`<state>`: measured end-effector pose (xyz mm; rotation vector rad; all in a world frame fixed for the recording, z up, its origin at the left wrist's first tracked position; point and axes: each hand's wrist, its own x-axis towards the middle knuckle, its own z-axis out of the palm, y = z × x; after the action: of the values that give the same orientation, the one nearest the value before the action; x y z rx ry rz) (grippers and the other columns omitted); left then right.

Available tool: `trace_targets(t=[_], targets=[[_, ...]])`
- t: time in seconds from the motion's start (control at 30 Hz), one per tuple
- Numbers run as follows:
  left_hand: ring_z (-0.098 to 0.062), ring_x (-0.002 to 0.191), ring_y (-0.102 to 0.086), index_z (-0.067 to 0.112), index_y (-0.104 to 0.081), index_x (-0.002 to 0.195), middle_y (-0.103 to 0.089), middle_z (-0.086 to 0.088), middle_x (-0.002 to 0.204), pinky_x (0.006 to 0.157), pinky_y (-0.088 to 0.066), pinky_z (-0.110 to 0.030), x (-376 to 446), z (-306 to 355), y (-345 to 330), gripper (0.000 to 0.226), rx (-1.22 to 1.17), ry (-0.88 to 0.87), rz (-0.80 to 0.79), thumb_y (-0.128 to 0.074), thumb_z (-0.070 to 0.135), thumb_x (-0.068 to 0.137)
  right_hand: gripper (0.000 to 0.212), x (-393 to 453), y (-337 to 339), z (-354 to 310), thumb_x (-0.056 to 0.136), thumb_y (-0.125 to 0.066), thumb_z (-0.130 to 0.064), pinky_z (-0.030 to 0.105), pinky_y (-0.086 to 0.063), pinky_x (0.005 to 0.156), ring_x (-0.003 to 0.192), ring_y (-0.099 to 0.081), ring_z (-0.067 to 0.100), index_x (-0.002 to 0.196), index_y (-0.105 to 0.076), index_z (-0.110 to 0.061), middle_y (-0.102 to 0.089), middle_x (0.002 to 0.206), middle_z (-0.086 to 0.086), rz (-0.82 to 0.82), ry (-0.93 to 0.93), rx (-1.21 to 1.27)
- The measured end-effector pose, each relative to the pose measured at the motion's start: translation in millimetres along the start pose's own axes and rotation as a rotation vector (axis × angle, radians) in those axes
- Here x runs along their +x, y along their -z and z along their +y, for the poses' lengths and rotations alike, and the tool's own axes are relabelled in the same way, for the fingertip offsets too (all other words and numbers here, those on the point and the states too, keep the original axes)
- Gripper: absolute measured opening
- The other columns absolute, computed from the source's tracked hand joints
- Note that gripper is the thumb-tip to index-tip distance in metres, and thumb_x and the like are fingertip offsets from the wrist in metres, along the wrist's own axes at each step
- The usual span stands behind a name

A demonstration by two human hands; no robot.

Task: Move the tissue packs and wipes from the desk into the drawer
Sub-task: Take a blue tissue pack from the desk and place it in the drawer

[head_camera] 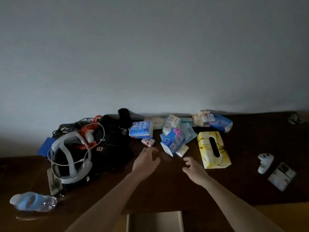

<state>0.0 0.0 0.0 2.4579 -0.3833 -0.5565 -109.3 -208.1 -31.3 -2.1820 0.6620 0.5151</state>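
Note:
A heap of tissue packs and wipes lies on the dark wooden desk (167,185): a blue-and-white pack (141,129), a small white pack with a red heart (148,141), a tilted blue pack (173,142), a pale blue wipes pouch (188,133), and a yellow tissue box (213,149). A blue-and-white bag (219,123) lies at the back. My left hand (146,160) reaches forward, fingertips just below the heart pack, holding nothing. My right hand (194,169) hovers with curled, parted fingers below the tilted blue pack. The open drawer (154,221) shows pale at the bottom edge.
At the left stand a black bag (115,144), a white headset with cables (70,158) and a lying water bottle (33,200). At the right are a white controller (265,163) and a card-like pack (281,176). A grey wall rises behind the desk.

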Motion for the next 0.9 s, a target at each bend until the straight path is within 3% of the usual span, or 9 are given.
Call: trace_targets(t=[0.1, 0.23, 0.33, 0.43, 0.53, 0.63, 0.73, 0.83, 0.9], targets=[[-0.02, 0.134, -0.044, 0.028, -0.045, 0.143, -0.044, 0.0, 0.146, 0.097, -0.044, -0.038, 53.8, 24.8, -30.0, 0.063, 0.093, -0.048, -0.03, -0.067, 0.042, 0.086, 0.062, 41.0, -7.8, 7.8, 0.1, -0.058, -0.024, 0.029, -0.054, 0.078, 0.101, -0.063, 0.013, 0.156, -0.031, -0.022, -0.039, 0.157, 0.003, 0.049, -0.064, -0.014], [-0.031, 0.143, -0.03, 0.02, -0.025, 0.156, -0.03, -0.009, 0.156, 0.111, -0.035, -0.049, 107.5, 32.0, -68.5, 0.09, 0.217, -0.007, -0.108, -0.069, 0.052, 0.084, 0.076, 90.2, -14.7, 25.7, 0.095, -0.065, -0.023, 0.044, -0.049, 0.104, 0.137, -0.046, 0.028, 0.158, -0.023, -0.014, -0.033, 0.159, 0.008, 0.094, -0.105, -0.063], [-0.034, 0.148, -0.024, 0.018, -0.011, 0.16, -0.023, -0.011, 0.163, 0.115, -0.03, -0.055, 139.6, 24.8, -93.0, 0.1, 0.276, -0.015, -0.163, -0.067, 0.055, 0.086, 0.084, 129.4, -15.1, 37.7, 0.092, -0.07, -0.025, 0.046, -0.046, 0.102, 0.137, -0.043, 0.032, 0.159, -0.019, -0.015, -0.03, 0.159, 0.008, 0.162, -0.047, -0.081], [-0.036, 0.146, -0.028, 0.018, 0.001, 0.162, -0.022, -0.013, 0.162, 0.113, -0.031, -0.053, 156.9, 13.0, -121.1, 0.101, 0.319, -0.019, -0.216, -0.059, 0.059, 0.091, 0.093, 160.7, -23.2, 50.0, 0.093, -0.07, -0.03, 0.049, -0.05, 0.1, 0.135, -0.047, 0.035, 0.162, -0.007, -0.021, -0.022, 0.162, 0.006, 0.094, 0.011, -0.098], [-0.036, 0.14, -0.035, 0.025, 0.012, 0.161, -0.029, -0.018, 0.154, 0.11, -0.038, -0.052, 163.4, -0.8, -149.5, 0.097, 0.246, 0.078, -0.169, -0.055, 0.054, 0.097, 0.086, 184.0, -40.0, 64.5, 0.094, -0.066, -0.044, 0.046, -0.052, 0.088, 0.128, -0.048, 0.036, 0.159, -0.016, -0.02, -0.029, 0.158, 0.004, 0.146, 0.012, -0.318], [-0.036, 0.137, -0.04, 0.025, 0.009, 0.161, -0.035, -0.019, 0.147, 0.11, -0.038, -0.049, 161.9, -8.4, -163.6, 0.095, 0.186, 0.081, -0.1, -0.057, 0.05, 0.098, 0.071, 197.1, -50.5, 68.4, 0.094, -0.067, -0.043, 0.042, -0.053, 0.078, 0.121, -0.05, 0.036, 0.148, -0.031, -0.014, -0.044, 0.146, 0.008, 0.286, 0.011, -0.505], [-0.033, 0.135, -0.041, 0.022, 0.001, 0.161, -0.038, -0.016, 0.145, 0.107, -0.039, -0.047, 150.0, -20.0, -165.9, 0.096, 0.118, 0.08, -0.064, -0.063, 0.048, 0.094, 0.066, 198.8, -57.4, 67.1, 0.091, -0.072, -0.04, 0.04, -0.053, 0.076, 0.117, -0.054, 0.036, 0.14, -0.039, -0.011, -0.053, 0.135, 0.012, 0.347, 0.019, -0.522], [-0.027, 0.136, -0.043, 0.021, -0.011, 0.159, -0.039, -0.008, 0.148, 0.104, -0.042, -0.045, 113.9, -47.2, -160.5, 0.098, 0.015, 0.158, -0.04, -0.067, 0.056, 0.087, 0.073, 181.0, -68.3, 65.6, 0.082, -0.08, -0.042, 0.04, -0.054, 0.079, 0.113, -0.059, 0.034, 0.135, -0.041, -0.011, -0.056, 0.129, 0.013, 0.344, -0.004, -0.415], [-0.018, 0.128, -0.05, 0.026, -0.023, 0.154, -0.042, 0.002, 0.145, 0.099, -0.048, -0.04, 77.7, -68.7, -154.1, 0.096, -0.034, 0.2, 0.008, -0.067, 0.066, 0.079, 0.084, 154.7, -79.0, 69.0, 0.076, -0.083, -0.047, 0.041, -0.053, 0.08, 0.111, -0.062, 0.031, 0.139, -0.038, -0.014, -0.053, 0.131, 0.01, 0.32, -0.1, -0.197]])
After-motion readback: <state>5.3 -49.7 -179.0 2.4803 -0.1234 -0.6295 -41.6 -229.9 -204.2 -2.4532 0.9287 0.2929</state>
